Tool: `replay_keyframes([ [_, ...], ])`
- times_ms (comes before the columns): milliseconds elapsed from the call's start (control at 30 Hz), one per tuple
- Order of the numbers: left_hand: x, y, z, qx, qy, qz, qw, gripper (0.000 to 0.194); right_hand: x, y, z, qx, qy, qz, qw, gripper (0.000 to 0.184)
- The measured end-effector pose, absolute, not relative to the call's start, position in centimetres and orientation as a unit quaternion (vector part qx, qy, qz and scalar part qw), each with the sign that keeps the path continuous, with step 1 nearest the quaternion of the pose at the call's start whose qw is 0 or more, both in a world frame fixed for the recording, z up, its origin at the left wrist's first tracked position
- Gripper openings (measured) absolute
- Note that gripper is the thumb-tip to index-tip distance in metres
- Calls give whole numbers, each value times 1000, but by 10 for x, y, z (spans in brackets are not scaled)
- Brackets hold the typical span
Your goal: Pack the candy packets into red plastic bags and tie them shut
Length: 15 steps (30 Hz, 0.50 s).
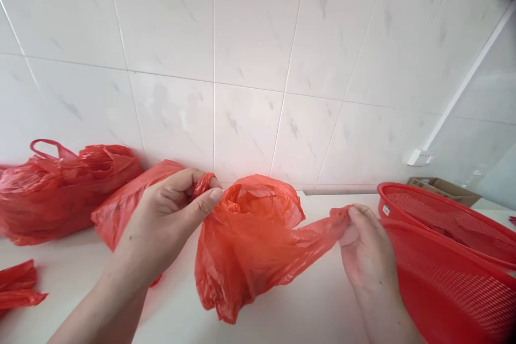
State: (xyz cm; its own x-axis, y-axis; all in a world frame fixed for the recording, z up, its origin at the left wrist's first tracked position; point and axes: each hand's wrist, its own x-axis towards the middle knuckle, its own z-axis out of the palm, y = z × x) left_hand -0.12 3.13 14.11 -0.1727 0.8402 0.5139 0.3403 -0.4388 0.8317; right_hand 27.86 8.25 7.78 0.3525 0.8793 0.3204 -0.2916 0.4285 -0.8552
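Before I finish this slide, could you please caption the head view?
Left hand and right hand hold a red plastic bag over a white table, with red baskets at right.

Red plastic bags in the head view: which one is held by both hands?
The rightmost bag, stretched between the left hand and right hand, its mouth open. The other bags lie to its left, outside both grips.

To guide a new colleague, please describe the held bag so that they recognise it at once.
Below the tiled wall is a white table. At mid-view, between the left hand and right hand, is the red bag. Unlike the bags at left, it is held by both hands, its mouth open.
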Motion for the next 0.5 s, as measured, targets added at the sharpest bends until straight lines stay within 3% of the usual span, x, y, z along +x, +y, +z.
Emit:
replay_keyframes([
  [133,-17,36,114,614,479,557,290,28,289,93,42,-381,-464,372,707,32],
  [333,-44,25,-3,521,576,575,258,80,284,103,-23,-390,-558,497,537,98],
  [500,-10,31,-69,507,557,567,334,86,236,81,-6,-215,-610,610,458,82],
])
